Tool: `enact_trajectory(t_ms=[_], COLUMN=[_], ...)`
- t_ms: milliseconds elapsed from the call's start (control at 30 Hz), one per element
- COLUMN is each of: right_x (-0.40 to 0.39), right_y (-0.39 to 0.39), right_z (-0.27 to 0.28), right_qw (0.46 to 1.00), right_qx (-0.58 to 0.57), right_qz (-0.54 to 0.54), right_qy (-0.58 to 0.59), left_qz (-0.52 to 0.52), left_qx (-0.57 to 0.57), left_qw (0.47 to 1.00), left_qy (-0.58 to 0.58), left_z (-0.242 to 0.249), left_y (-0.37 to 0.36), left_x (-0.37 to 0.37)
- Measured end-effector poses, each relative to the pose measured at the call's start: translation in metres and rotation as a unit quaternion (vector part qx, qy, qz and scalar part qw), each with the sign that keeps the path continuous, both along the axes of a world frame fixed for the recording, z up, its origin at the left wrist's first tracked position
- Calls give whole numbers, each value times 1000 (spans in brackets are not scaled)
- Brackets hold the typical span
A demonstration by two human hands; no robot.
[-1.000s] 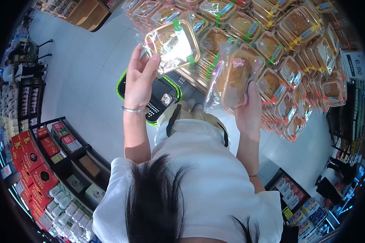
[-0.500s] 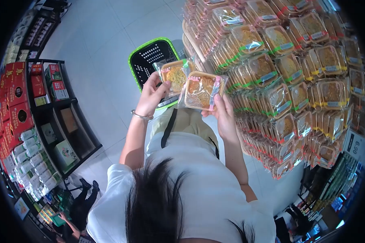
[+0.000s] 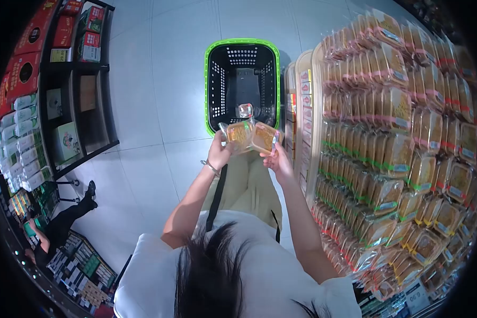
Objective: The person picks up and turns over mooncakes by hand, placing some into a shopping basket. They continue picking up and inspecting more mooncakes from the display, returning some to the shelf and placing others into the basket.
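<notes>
My left hand pinches a clear-wrapped food pack with a green strip by its left edge. In my right hand is a second wrapped pack, this one with a pink strip, gripped at its lower right. The two packs sit side by side, their inner edges close together or overlapping. Just beyond them stands a black shopping basket with a bright green rim. A small wrapped item shows at the basket's near end, above the packs.
On the right, a display of wrapped packs rises in rows beside a pale curved edge. Black shelving with red boxes stands on the left. A person in dark clothes is at the lower left.
The view has turned and shifted. The basket now appears upright and centred, with more of its inside visible. Both packs remain in my hands, lower and smaller in view.
</notes>
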State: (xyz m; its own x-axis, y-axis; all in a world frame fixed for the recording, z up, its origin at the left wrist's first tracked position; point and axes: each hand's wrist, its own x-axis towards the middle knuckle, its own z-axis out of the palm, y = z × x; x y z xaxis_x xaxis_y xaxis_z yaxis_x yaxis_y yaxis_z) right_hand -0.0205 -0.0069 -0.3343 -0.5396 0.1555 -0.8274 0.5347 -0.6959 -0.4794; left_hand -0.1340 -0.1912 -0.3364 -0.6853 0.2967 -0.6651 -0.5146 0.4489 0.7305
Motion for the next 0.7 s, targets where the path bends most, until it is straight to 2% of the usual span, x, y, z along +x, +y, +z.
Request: enact_trajectory(t_ms=[67, 167, 233, 300, 367, 400, 533, 567, 633, 700], right_x=[-4, -16, -29, -46, -63, -71, -98, -107, -119, -130], right_y=[-5, -5, -5, -4, -1, 1, 8, 10, 11, 18], right_z=[-50, -106, -140, -174, -209, -226, -304, -326, -373, -421], right_qw=[996, 992, 992, 990, 988, 987, 973, 968, 965, 958], right_qx=[-30, -10, 24, 58, 115, 117, 204, 225, 250, 264], right_qz=[-35, -10, 4, 18, 28, 33, 85, 98, 75, 110], right_qy=[-71, -123, -125, -126, -101, -101, -68, -50, -33, -9], left_qz=[7, 10, -36, -43, -64, -48, -30, -45, -54, -48], left_qx=[-23, -75, -102, -124, -157, -169, -199, -213, -227, -210], left_qw=[1000, 997, 992, 991, 985, 984, 977, 976, 972, 977], left_qy=[7, 13, 70, 40, 42, 8, 69, 29, 23, 13], left_z=[-48, -99, -130, -157, -222, -254, -357, -371, -411, -455], left_y=[-11, -17, -13, -6, -2, 0, 23, 31, 43, 50], left_x=[-2, -10, -26, -47, -60, -66, -88, -98, -110, -120])
